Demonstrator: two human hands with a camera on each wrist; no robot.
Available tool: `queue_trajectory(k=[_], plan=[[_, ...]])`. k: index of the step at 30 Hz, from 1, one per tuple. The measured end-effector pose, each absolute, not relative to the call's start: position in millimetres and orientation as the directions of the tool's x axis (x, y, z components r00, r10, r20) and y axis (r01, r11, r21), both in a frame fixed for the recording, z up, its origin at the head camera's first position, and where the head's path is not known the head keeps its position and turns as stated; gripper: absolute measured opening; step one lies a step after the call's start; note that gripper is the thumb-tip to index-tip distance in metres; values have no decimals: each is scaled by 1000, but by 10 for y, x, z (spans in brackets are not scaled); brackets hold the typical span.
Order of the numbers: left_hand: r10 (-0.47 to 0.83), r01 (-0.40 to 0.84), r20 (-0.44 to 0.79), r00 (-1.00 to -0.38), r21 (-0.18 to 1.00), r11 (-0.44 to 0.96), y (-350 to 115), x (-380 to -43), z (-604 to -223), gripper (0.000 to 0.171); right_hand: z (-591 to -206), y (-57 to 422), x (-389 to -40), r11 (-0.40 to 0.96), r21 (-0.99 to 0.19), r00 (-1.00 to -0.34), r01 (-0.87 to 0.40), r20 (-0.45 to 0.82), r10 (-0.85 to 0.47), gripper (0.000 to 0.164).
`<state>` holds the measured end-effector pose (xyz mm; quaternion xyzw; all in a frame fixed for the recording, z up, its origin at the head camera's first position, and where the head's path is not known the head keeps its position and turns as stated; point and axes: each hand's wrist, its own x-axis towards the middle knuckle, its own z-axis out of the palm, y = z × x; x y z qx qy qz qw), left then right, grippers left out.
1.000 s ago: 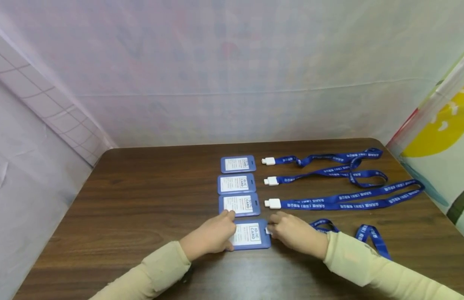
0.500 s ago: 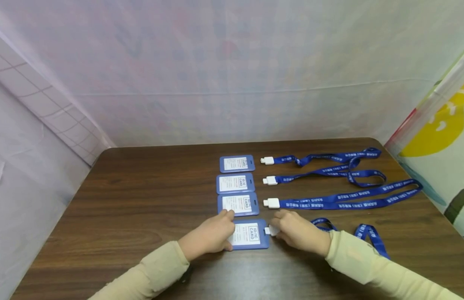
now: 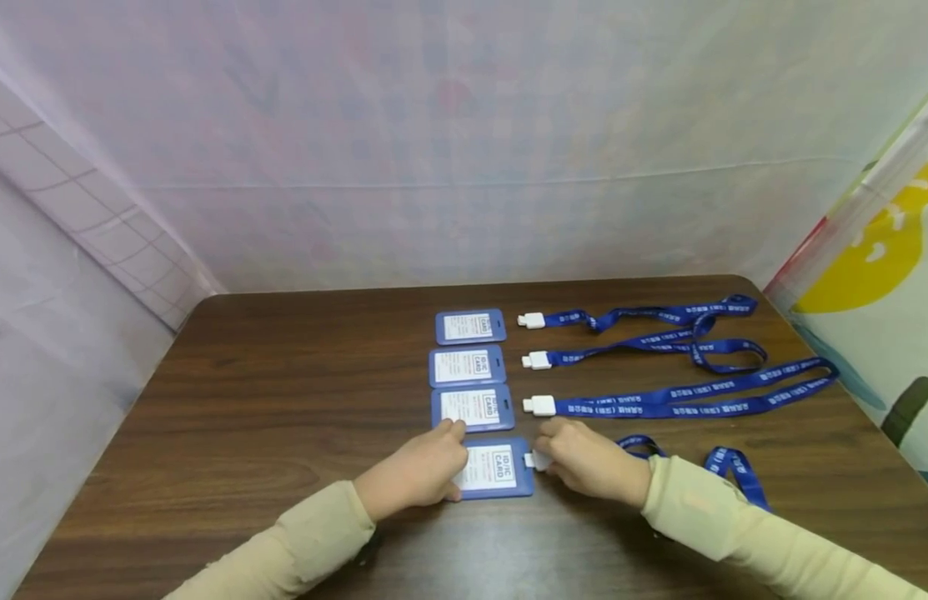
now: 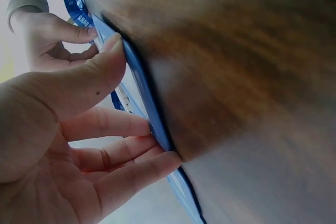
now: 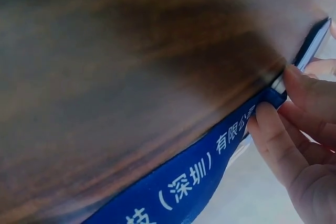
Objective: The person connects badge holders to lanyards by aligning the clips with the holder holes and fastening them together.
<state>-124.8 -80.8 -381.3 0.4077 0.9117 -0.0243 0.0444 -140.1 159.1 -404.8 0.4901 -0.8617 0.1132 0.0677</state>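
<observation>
In the head view, my left hand [image 3: 422, 468] grips the nearest blue badge holder [image 3: 492, 468] at its left end, with the thumb on the near edge and fingers on the far edge. My right hand [image 3: 593, 463] pinches the white clip [image 3: 539, 461] of a blue lanyard; the clip's tip overlaps the holder's right edge, by its slot. Whether the tip sits through the slot I cannot tell. The lanyard strap [image 5: 202, 169] runs back under the right hand in the right wrist view. Both hands meet the holder [image 4: 140, 85] in the left wrist view.
Three more badge holders lie in a column beyond, the closest holder [image 3: 473, 408] near my left fingers. To their right, three lanyards are laid out, the closest lanyard [image 3: 659, 408] just past my right hand. The brown table [image 3: 283, 367] ends at a white curtain [image 3: 448, 167].
Relative to the holder, my right hand has shifted slightly to the right, and more of the white clip shows. My left hand keeps its grip. The head view has drifted a little.
</observation>
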Motion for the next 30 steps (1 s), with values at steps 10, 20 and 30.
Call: queue_trajectory(k=[10,20,30], plan=[[734,739,-107,-670,-4,674,-816,-1256,-3805,30,-4028,1550,-1416,487,-103,-497,-867,218,-840,20],[748,747,-77,-660,46,664,-829,-1318,-3797,34,-3995,1582,-1404,504,-204,-538,-839,184,-823,21],[746,737,-40,-665,125,664,-932,-1351,-3713,29,-3949,1609,-1415,536,-248,-578,-807,147,-802,28]])
